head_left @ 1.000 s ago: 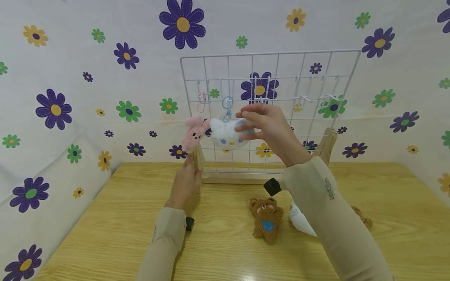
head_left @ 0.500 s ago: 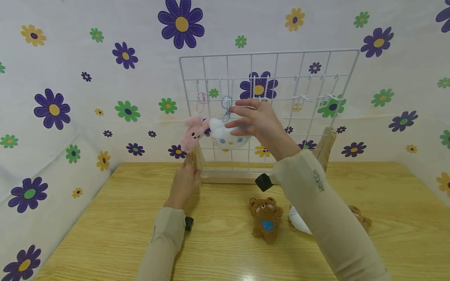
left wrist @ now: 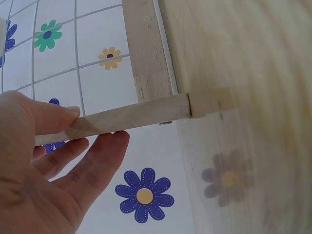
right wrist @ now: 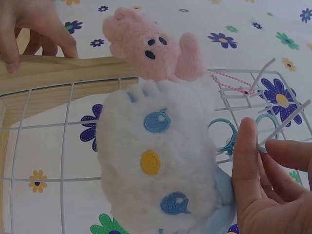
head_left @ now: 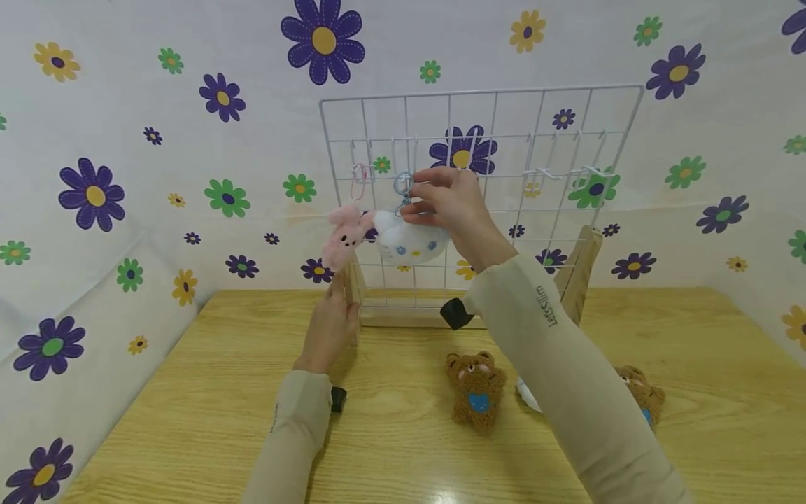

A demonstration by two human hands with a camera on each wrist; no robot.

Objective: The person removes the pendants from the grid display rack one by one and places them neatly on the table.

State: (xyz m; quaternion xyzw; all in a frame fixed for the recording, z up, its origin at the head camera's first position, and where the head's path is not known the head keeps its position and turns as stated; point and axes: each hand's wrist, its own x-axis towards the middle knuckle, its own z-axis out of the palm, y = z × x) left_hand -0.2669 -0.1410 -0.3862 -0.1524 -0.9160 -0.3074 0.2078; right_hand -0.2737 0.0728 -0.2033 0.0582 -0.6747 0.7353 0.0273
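Observation:
My left hand (head_left: 327, 329) grips the wooden upright (left wrist: 136, 113) at the rack's left end, thumb on one face and fingers on the other. A white plush cat head (head_left: 412, 241) with blue eyes and a yellow nose hangs from the white wire grid rack (head_left: 491, 94). Its blue key ring (right wrist: 267, 127) is around a hook, and my right hand (head_left: 456, 206) pinches that ring between thumb and finger. Left of the cat head, a pink plush bunny (head_left: 345, 238) hangs by a pink bead chain (right wrist: 231, 78).
On the wooden table (head_left: 208, 420) lie a brown plush bear (head_left: 476, 392), a second bear (head_left: 645, 395) and a white plush (head_left: 527, 396), partly hidden by my right sleeve. Further white hooks (head_left: 538, 173) stick out at the rack's right. A flowered cloth (head_left: 252, 42) hangs behind.
My right hand has moved left and up from the cat head's side to its key ring, its spread fingers closing there. The left hand has stayed on the upright.

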